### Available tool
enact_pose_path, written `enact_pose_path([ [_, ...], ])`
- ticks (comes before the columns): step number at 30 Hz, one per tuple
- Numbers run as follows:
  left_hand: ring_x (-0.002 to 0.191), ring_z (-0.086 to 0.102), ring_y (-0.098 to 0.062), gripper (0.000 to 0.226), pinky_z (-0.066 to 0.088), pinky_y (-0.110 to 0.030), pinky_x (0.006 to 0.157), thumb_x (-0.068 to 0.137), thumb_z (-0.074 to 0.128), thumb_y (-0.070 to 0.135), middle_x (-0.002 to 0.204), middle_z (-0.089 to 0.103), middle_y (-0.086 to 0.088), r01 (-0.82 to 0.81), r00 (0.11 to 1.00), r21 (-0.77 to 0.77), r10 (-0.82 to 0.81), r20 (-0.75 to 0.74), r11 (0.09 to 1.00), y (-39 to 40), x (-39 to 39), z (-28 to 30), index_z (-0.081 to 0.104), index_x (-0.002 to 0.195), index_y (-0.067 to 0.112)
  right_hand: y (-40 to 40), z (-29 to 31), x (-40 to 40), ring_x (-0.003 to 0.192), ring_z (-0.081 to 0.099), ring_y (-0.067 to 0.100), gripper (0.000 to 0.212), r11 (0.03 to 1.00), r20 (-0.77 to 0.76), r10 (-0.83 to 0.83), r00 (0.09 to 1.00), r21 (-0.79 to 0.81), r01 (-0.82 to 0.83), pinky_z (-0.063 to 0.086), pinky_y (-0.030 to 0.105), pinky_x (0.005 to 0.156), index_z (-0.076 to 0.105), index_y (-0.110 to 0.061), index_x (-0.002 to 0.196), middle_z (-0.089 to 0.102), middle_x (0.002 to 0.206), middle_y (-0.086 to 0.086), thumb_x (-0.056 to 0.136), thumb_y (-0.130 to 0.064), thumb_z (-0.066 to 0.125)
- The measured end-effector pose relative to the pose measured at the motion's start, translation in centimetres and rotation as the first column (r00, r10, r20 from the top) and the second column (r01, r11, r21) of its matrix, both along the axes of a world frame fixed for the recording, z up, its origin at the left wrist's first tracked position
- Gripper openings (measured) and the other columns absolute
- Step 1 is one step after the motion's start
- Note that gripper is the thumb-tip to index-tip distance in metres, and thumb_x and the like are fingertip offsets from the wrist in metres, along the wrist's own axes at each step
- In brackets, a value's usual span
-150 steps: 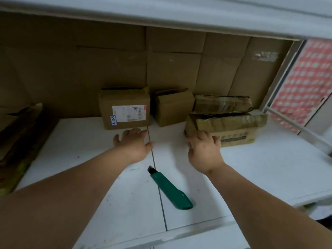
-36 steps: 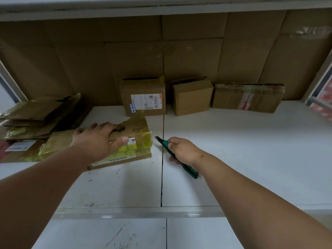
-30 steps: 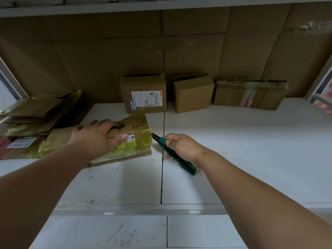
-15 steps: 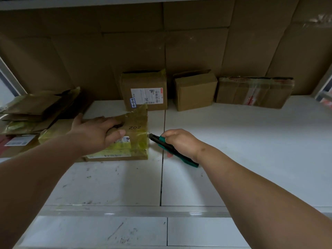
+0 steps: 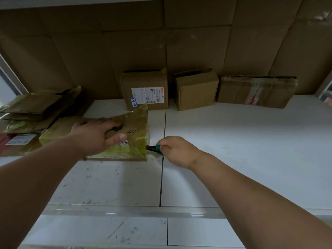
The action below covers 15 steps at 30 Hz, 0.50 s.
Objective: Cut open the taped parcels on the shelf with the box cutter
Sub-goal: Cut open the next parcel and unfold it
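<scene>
Head view: the left hand (image 5: 95, 135) lies on top of a flat taped parcel (image 5: 125, 141) marked Z02, fingers curled over its upper face and thumb against the near side, pinning it to the white shelf (image 5: 233, 150). The parcel sits left of the shelf's centre seam, wrapped in yellowish tape, with a loose tape flap standing up at its far right corner.

The right hand (image 5: 177, 150) is wrapped in a fist round the green box cutter (image 5: 154, 147), fingers closed on the handle. The dark tip points left and meets the parcel's right side, low on the taped edge. Whether the blade is out is too small to tell.

Step in hand, as I judge it: starting the cut on this parcel, tip just at or entering the tape on the right side. Next move likely calls for drawing the blade along the tape seam while the left hand holds the parcel firm, with the left thumb kept off the cutting line since it lies near that side. A shallow blade would spare the contents.

Further back against the cardboard wall stand a labelled box (image 5: 145, 90), a plain box (image 5: 196, 88) to its right and a long taped box (image 5: 255, 90) far right; these appear not yet cut. A stack of flattened packages (image 5: 36, 108) lies far left.
</scene>
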<state>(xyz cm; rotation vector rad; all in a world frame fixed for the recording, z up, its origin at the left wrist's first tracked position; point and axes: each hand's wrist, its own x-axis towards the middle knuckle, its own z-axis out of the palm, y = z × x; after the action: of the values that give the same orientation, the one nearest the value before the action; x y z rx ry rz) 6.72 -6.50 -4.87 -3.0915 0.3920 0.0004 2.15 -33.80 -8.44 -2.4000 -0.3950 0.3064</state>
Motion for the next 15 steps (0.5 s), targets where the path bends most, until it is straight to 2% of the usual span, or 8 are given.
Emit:
enact_pose_path([
  [5, 0.132, 0.040, -0.015, 0.096, 0.024, -0.047, 0.113, 0.063, 0.003, 0.095, 0.141, 0.046, 0.015, -0.004, 1.000, -0.007, 0.003, -0.007, 1.000, -0.13, -0.20, 0.00, 0.038, 0.139, 0.048, -0.05, 0.39, -0.02, 0.094, 0.055, 0.024, 0.032, 0.989, 0.032, 0.073, 0.997, -0.134, -0.068, 0.051, 0.045, 0.088, 0.065, -0.017, 0.106, 0.057, 0.100, 0.006, 0.102, -0.021, 0.034],
  [9, 0.135, 0.037, -0.016, 0.087, 0.022, -0.048, 0.114, 0.070, 0.008, 0.093, 0.144, 0.044, 0.014, -0.002, 1.000, 0.001, 0.002, -0.007, 1.000, -0.03, -0.26, -0.07, 0.037, 0.140, 0.048, -0.14, -0.09, -0.40, 0.093, 0.052, 0.023, 0.026, 0.968, 0.034, 0.115, 0.993, -0.226, -0.105, 0.049, 0.042, 0.087, 0.055, -0.023, 0.090, 0.051, 0.097, 0.005, 0.103, -0.021, 0.033],
  [12, 0.133, 0.039, -0.016, 0.083, 0.024, -0.049, 0.113, 0.071, 0.014, 0.088, 0.142, 0.047, 0.014, -0.003, 1.000, -0.020, 0.003, -0.006, 1.000, -0.12, -0.30, -0.08, 0.038, 0.139, 0.048, -0.04, -0.03, -0.36, 0.087, 0.052, 0.023, 0.027, 0.970, 0.029, 0.106, 0.994, -0.222, -0.097, 0.049, 0.039, 0.080, 0.050, -0.025, 0.081, 0.048, 0.087, 0.001, 0.102, -0.020, 0.033],
  [15, 0.131, 0.041, -0.016, 0.082, 0.027, -0.048, 0.110, 0.071, 0.014, 0.088, 0.142, 0.046, 0.013, -0.008, 1.000, -0.030, 0.007, -0.019, 1.000, -0.10, -0.29, -0.02, 0.038, 0.139, 0.048, 0.02, -0.07, -0.34, 0.082, 0.053, 0.021, 0.027, 0.961, -0.003, 0.114, 0.993, -0.253, -0.111, 0.047, 0.035, 0.070, 0.058, -0.022, 0.086, 0.050, 0.084, -0.002, 0.099, -0.018, 0.035],
])
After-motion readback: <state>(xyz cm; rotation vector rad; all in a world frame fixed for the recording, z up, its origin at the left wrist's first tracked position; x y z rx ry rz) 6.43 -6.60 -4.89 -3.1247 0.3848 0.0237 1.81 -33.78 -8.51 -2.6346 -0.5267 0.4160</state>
